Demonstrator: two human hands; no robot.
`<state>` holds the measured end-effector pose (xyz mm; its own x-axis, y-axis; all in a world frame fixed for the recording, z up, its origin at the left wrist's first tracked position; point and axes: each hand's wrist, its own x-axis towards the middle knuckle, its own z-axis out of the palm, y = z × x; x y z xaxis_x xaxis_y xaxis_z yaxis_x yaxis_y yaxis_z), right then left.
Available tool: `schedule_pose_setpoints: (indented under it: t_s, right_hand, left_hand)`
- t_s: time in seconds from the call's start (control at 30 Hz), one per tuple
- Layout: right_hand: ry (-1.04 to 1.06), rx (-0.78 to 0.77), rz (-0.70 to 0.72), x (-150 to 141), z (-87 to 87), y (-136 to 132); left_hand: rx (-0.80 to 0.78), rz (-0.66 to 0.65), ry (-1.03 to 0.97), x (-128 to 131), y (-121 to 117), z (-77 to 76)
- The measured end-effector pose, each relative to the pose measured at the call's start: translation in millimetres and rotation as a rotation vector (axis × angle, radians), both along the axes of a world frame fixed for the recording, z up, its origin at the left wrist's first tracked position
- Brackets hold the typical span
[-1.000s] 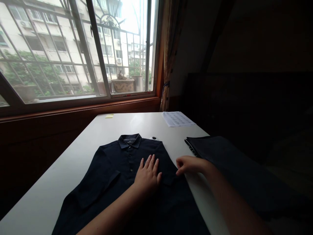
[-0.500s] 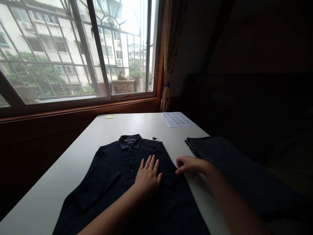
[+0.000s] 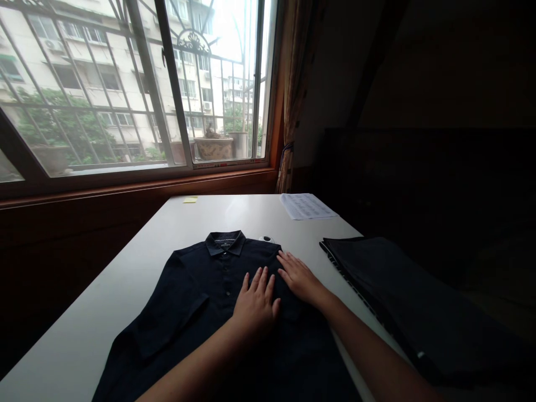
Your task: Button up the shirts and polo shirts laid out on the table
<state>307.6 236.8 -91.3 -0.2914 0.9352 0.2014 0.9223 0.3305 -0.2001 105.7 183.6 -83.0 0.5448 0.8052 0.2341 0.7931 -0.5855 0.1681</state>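
A dark navy collared shirt lies front up on the white table, its collar pointing toward the window and a sleeve folded in over the left side. My left hand rests flat on the shirt's chest, right of the button line, with fingers spread. Beside it, my right hand lies with fingers stretched out on the shirt's right shoulder edge. Neither hand grips anything. The shirt's lower part is partly hidden by my left forearm and runs out of the frame.
The white table reaches toward the window. Dark folded cloth lies along its right side. Printed sheets and a yellow sticky note are at the far edge. A small white-and-black object sits just behind the shirt's shoulder.
My right hand has moved up and left from the shirt's right sleeve edge to its shoulder, and its curled fingers have straightened. My left hand stays on the chest.
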Motion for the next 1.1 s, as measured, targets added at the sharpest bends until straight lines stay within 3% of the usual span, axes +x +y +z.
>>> schedule_pose_setpoints:
  t_s: [0.8,1.1]
  right_hand:
    - [-0.083,-0.082,-0.036,-1,6.1,0]
    - [-0.094,-0.083,-0.038,0,4.3,1]
  left_hand:
    - [0.018,0.002,0.041,-1,1,-4.3]
    - [-0.022,0.008,0.031,-2,-3,8.1]
